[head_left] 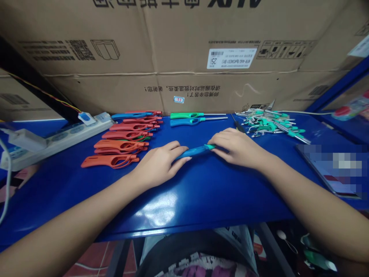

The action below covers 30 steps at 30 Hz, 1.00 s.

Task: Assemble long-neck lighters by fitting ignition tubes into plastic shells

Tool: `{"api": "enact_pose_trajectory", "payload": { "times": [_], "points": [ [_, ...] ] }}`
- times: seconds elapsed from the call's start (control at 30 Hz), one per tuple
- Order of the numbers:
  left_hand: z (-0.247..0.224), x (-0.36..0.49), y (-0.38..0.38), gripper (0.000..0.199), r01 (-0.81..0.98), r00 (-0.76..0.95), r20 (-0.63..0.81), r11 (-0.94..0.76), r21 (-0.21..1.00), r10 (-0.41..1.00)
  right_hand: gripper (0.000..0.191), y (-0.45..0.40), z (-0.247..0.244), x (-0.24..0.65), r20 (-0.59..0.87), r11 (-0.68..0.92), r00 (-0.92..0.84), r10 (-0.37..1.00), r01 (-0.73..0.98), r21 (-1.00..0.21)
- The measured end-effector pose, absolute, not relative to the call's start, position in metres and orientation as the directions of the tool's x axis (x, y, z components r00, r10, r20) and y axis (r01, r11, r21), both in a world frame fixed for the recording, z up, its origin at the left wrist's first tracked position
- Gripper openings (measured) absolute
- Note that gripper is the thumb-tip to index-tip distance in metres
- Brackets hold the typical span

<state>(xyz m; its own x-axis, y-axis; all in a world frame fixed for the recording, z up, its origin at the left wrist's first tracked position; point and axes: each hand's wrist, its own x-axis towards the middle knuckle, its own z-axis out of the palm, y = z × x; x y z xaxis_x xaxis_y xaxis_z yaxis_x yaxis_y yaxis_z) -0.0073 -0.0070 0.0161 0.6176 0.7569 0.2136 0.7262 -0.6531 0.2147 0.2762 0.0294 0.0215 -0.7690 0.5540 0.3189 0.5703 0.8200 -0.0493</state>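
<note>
My left hand [161, 163] grips one end of a blue lighter handle [193, 152] between thumb and fingers, above the middle of the blue table. At the handle's other end, my right hand [235, 148] pinches a small green part [210, 146]; whatever continues from it is hidden under my fingers. Just behind lie two long lighters with metal tubes, a green lighter [180, 115] and a blue lighter [180, 122]. Left of my hands is a row of lighter casings, including an orange casing [106, 161] and a red casing [122, 134].
Beyond my right hand lies a pile of metal tubes with green parts and wires [265, 124]. A phone [331, 169] rests at the right, a power strip [60, 136] at the left. A large cardboard sheet [115, 90] stands behind the blue table [201, 200].
</note>
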Motion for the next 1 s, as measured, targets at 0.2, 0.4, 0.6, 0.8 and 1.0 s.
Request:
{"api": "enact_pose_trajectory", "payload": {
  "times": [0.2, 0.4, 0.6, 0.8, 1.0],
  "points": [
    [0.016, -0.007, -0.007, 0.039, 0.738, 0.606, 0.215, -0.643, 0.205, 0.765, 0.023, 0.028, 0.019, 0.275, 0.276, 0.807, -0.765, 0.582, 0.585, -0.079],
    [0.020, -0.004, -0.006, 0.037, 0.585, 0.585, 0.215, -0.590, 0.557, 0.782, 0.016, 0.034, 0.014, 0.277, 0.454, 0.881, -0.782, 0.428, 0.472, -0.018],
    [0.025, 0.000, -0.006, 0.045, 0.475, 0.453, -0.138, -0.108, 0.873, 0.881, 0.017, 0.029, 0.012, 0.272, 0.527, 0.910, -0.821, 0.220, 0.368, 0.193],
    [0.025, 0.002, -0.007, 0.045, 0.374, 0.446, -0.291, 0.119, 0.920, 0.846, 0.015, 0.027, 0.010, 0.269, 0.542, 0.911, -0.814, 0.210, 0.364, 0.194],
    [0.020, 0.003, -0.015, 0.036, 0.618, 0.543, 0.178, -0.534, 0.577, 0.821, 0.020, 0.029, 0.008, 0.269, 0.452, 0.925, -0.836, 0.312, 0.376, 0.056]
  ]
}}
